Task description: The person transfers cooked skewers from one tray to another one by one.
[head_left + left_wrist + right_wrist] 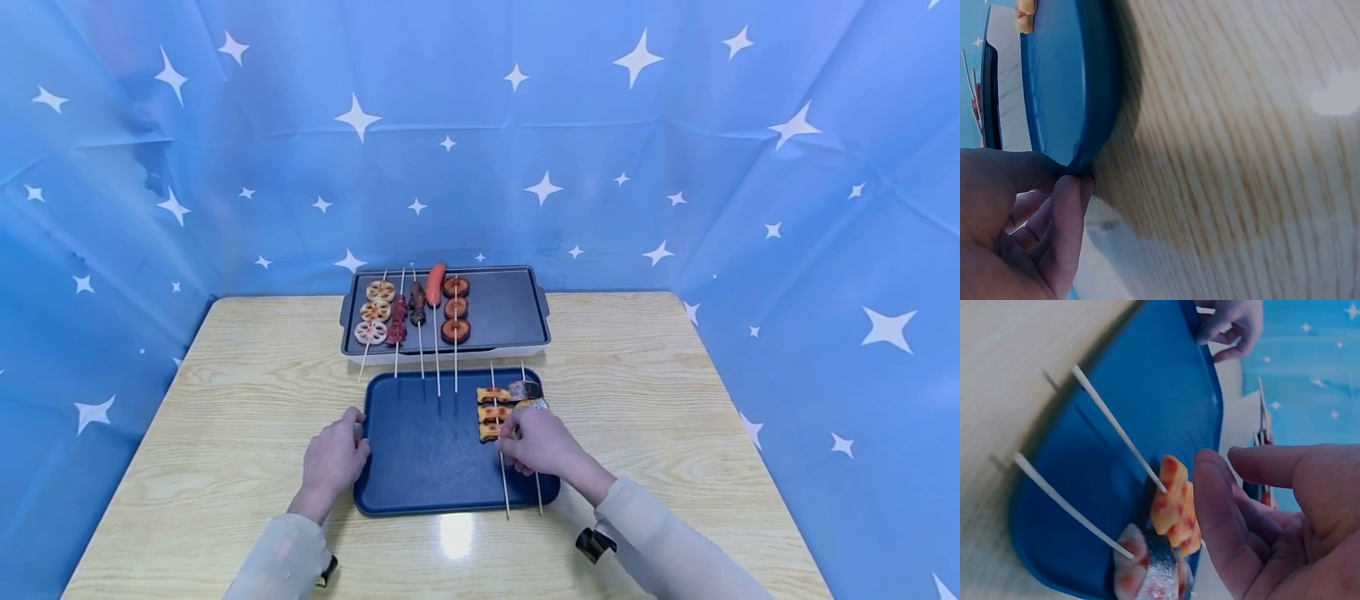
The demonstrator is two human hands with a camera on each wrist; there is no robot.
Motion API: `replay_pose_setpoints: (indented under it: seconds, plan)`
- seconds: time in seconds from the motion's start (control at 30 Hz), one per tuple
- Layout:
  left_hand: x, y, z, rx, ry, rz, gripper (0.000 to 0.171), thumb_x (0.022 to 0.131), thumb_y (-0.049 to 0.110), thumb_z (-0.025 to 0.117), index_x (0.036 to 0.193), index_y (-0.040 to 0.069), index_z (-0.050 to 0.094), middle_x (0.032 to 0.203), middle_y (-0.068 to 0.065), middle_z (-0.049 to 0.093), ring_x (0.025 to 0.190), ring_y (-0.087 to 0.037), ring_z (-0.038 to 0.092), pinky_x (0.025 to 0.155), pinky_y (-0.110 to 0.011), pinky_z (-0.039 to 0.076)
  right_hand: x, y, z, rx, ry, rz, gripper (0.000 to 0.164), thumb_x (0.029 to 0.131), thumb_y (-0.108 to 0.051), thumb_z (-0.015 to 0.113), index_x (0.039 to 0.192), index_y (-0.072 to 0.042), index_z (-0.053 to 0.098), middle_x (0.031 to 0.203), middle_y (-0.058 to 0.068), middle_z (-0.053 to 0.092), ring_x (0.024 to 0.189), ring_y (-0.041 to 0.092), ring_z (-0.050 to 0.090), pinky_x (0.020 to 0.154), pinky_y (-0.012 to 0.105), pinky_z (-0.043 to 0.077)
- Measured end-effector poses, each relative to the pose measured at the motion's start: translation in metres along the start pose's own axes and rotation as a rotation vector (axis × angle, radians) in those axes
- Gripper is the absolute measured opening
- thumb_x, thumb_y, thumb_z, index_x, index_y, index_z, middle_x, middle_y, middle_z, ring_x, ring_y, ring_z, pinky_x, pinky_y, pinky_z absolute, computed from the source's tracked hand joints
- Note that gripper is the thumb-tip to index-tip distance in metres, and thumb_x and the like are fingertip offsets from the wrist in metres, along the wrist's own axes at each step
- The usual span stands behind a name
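Note:
My left hand (pixel 332 457) pinches the left rim of a blue tray (pixel 420 467), thumb and curled fingers meeting at its edge in the left wrist view. On the tray's right side lie two skewers: one with scorched yellow pieces (pixel 493 413), the other with silvery-skinned fish-like pieces (pixel 1154 575). Their sticks overhang the near rim. Just above these skewers hovers my right hand (pixel 546 442), partly covering them in the head view. In the right wrist view its thumb and forefinger stand slightly apart, with nothing between them.
Behind the blue tray, a dark grill pan (pixel 502 300) bears skewers of lotus root (pixel 375 310), red meat (pixel 397 321), dark meat (pixel 417 302), a sausage (pixel 435 285) and brown round slices (pixel 456 308). Their sticks overhang its front. A starry blue curtain (pixel 480 192) surrounds the wooden table (pixel 637 375).

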State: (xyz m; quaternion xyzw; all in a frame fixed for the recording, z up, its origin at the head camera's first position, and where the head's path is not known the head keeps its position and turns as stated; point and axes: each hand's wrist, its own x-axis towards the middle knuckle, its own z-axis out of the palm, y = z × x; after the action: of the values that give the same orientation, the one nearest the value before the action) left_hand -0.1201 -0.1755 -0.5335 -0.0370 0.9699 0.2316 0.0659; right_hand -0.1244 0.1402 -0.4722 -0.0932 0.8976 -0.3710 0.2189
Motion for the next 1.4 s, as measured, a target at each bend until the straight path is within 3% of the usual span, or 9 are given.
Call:
replay_pose_setpoints:
  seconds: [0.2, 0.47, 0.67, 0.87, 1.1, 1.4]
  plan:
    - [0.0, -0.001, 0.001, -0.004, -0.002, 0.001, 0.035, 0.089, 0.013, 0.065, 0.122, 0.006, 0.057, 0.074, -0.002, 0.06, 0.057, -0.015, 0.051, 0.049, -0.028, 0.037, 0.015, -0.002, -0.006, -0.029, 0.052, 0.009, 0.01, 0.089, -0.014, 0.068, 0.083, -0.007, 0.064, 0.059, 0.0, 0.064, 0.048, 0.01, 0.06, 0.047, 0.025, 0.052]
    - [0.002, -0.001, 0.002, 0.005, 0.01, 0.017, 0.033, 0.088, 0.013, 0.065, 0.12, 0.006, 0.057, 0.072, -0.002, 0.058, 0.057, -0.015, 0.05, 0.049, -0.029, 0.036, 0.038, -0.011, -0.009, -0.225, 0.17, -0.037, 0.014, 0.09, -0.022, 0.069, 0.095, -0.008, 0.071, 0.076, -0.001, 0.066, 0.056, 0.009, 0.056, 0.056, 0.027, 0.047]
    - [0.002, 0.001, 0.001, 0.011, 0.016, 0.019, 0.032, 0.088, 0.013, 0.065, 0.119, 0.006, 0.058, 0.073, -0.002, 0.059, 0.058, -0.016, 0.051, 0.05, -0.029, 0.037, 0.062, -0.018, -0.009, -0.263, 0.191, -0.04, 0.017, 0.091, -0.024, 0.067, 0.101, -0.01, 0.072, 0.081, -0.001, 0.069, 0.064, 0.01, 0.058, 0.065, 0.032, 0.049]
    - [0.0, 0.001, 0.001, 0.014, 0.023, 0.023, 0.032, 0.088, 0.012, 0.065, 0.118, 0.006, 0.058, 0.073, -0.002, 0.059, 0.058, -0.015, 0.052, 0.049, -0.029, 0.037, 0.079, -0.028, -0.01, -0.265, 0.217, -0.006, 0.02, 0.094, -0.026, 0.064, 0.105, -0.012, 0.072, 0.09, 0.002, 0.072, 0.064, 0.01, 0.06, 0.057, 0.028, 0.047]
    - [0.0, 0.0, 0.002, 0.023, 0.027, 0.025, 0.032, 0.088, 0.013, 0.066, 0.118, 0.006, 0.058, 0.071, -0.001, 0.058, 0.058, -0.015, 0.052, 0.049, -0.029, 0.037, 0.099, -0.036, -0.011, -0.29, 0.252, -0.027, 0.022, 0.097, -0.029, 0.06, 0.104, -0.012, 0.072, 0.089, 0.003, 0.072, 0.064, 0.012, 0.059, 0.059, 0.028, 0.046]
    - [0.0, 0.0, 0.004, 0.028, 0.044, 0.022, 0.031, 0.087, 0.013, 0.066, 0.117, 0.007, 0.059, 0.071, -0.001, 0.059, 0.059, -0.016, 0.053, 0.05, -0.03, 0.038, 0.114, -0.037, -0.01, -0.131, 0.257, -0.03, 0.025, 0.098, -0.029, 0.058, 0.094, -0.01, 0.073, 0.077, 0.0, 0.064, 0.06, 0.014, 0.052, 0.059, 0.026, 0.039]
